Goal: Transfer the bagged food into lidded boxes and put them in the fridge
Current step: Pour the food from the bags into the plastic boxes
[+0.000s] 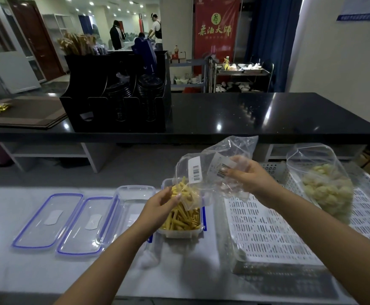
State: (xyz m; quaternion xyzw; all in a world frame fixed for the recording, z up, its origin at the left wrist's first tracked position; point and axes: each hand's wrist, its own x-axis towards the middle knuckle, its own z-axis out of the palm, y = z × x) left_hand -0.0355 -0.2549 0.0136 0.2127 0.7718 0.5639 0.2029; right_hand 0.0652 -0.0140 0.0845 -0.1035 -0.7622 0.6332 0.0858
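Observation:
A clear plastic bag [214, 164] with barcode labels hangs tilted over a clear box [180, 232] that holds yellow sticks [181, 217]. My right hand [249, 178] grips the bag's upper end. My left hand [159, 204] pinches its lower mouth, where a few yellow sticks still sit, just above the box. An empty clear box [133, 194] stands left of the filled one. Two blue-rimmed lids [47, 219] [87, 225] lie flat further left. A second bag of pale yellow lumps [325, 186] leans in the white perforated basket [278, 238] on the right.
The grey worktop [14, 271] carries all of this. Behind it runs a raised black counter [245, 115] with a black organiser [115, 93] of cup lids and brown mats [23, 113]. People stand far back in the room.

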